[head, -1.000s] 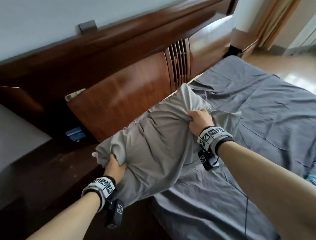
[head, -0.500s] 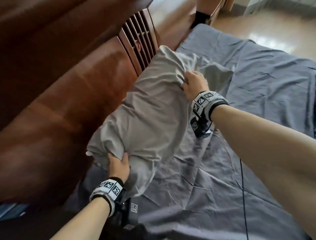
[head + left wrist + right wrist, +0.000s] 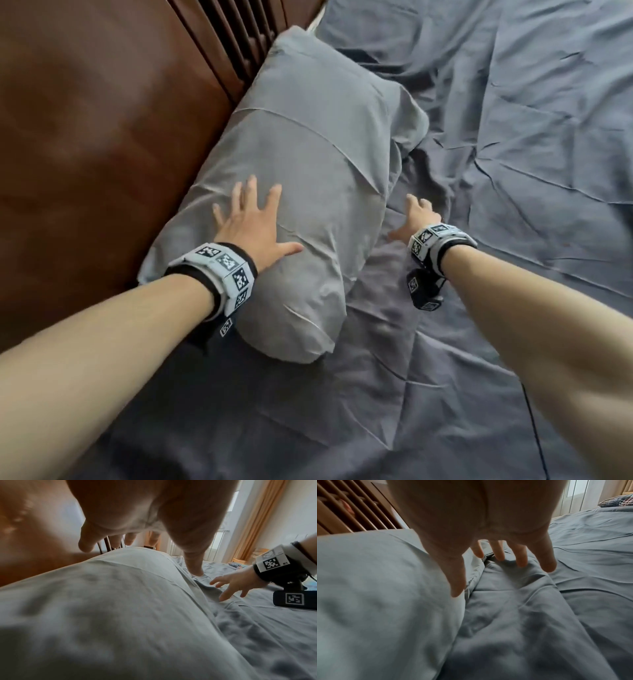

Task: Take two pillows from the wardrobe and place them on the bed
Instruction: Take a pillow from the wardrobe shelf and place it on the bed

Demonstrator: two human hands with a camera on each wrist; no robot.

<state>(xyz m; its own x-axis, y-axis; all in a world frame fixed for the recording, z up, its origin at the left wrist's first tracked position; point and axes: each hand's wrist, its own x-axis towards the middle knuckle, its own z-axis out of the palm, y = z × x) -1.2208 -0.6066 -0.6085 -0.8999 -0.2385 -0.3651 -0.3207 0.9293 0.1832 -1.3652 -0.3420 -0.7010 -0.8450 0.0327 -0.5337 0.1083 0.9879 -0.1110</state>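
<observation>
While pillow (image 3: 301, 164) lies on bed (image 3: 513, 171) by headboard (image 3: 102, 120), left hand (image 3: 250, 222) spread on it, right hand (image 3: 419, 214) open beside. Likely next: fetch second pillow.

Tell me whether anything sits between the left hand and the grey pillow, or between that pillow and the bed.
Nothing visible does. The left hand is spread open directly over the grey pillow, which already lies on the dark grey bed sheet against the wooden headboard. The right hand reaches onto the sheet beside it.
</observation>
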